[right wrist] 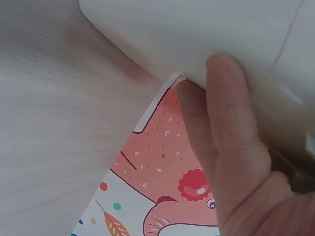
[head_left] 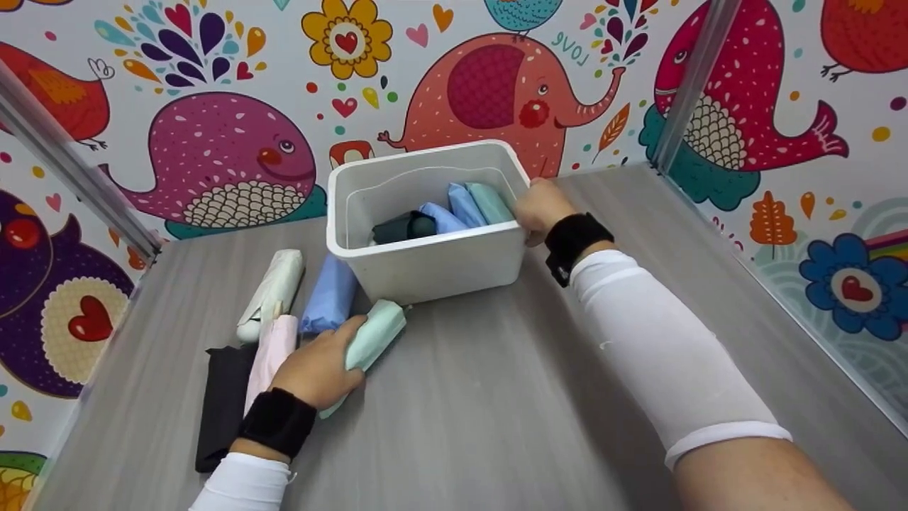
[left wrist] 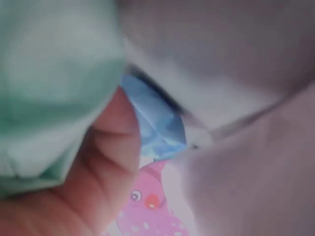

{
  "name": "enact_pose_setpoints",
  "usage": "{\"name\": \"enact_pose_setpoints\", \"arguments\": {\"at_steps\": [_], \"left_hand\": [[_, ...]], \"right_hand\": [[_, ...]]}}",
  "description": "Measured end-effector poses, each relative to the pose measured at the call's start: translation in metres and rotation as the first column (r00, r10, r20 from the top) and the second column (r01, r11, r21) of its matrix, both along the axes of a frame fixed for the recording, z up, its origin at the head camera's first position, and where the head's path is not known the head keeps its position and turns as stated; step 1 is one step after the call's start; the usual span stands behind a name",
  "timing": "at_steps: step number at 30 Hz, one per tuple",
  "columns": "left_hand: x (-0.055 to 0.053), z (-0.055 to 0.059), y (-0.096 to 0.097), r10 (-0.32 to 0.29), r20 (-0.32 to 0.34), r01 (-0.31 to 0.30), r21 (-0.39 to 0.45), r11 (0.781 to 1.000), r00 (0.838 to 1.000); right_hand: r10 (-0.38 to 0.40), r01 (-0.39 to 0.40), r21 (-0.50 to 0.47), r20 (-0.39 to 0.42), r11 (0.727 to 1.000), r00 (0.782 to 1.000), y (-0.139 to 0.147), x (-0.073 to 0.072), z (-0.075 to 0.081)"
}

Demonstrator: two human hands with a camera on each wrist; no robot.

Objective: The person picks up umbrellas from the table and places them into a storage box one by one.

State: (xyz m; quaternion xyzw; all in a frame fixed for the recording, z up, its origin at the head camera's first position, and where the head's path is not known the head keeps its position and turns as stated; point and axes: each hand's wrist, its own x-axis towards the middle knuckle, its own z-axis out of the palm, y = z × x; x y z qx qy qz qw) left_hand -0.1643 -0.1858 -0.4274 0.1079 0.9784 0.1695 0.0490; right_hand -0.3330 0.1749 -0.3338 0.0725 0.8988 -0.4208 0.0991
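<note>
1. L hand (head_left: 319, 370): fingers round mint bundle (head_left: 379, 333), just before white bin (head_left: 440, 266).
2. R hand (head_left: 545, 207): grips bin's rt. rim.
3. Nearby, L: blue bundle (head_left: 330, 294), white bundle (head_left: 277, 284), pink bundle (head_left: 275, 348), black bundle (head_left: 223, 404); bin's front wall betw. mint bundle & bin contents (head_left: 489, 204).
4. R-wrist view only: fingertips (right wrist: 224, 73) on bin's outer wall.

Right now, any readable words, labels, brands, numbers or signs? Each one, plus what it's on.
"LOVE", apparently mirror-reversed: printed on the back wall, beside the coral elephant.
Small pinkish marks low on the right wall: too small to tell if lettering.
Light mark on the right wristband: too small to read.
White bin, bundles: no lettering visible.
</note>
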Motion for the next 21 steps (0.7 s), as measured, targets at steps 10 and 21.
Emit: {"name": "enact_pose_setpoints", "arguments": {"at_steps": [10, 21], "left_hand": [[0.002, 0.026, 0.014, -0.041, -0.118, 0.063, 0.183, 0.981, 0.992], [0.001, 0.038, 0.023, -0.021, -0.162, 0.072, 0.315, 0.946, 0.987]], "right_hand": [[0.010, -0.009, 0.054, -0.013, 0.999, 1.000, 0.000, -0.002, -0.001], [0.007, -0.006, 0.033, -0.015, 0.999, 1.000, 0.000, -0.003, -0.003]]}}
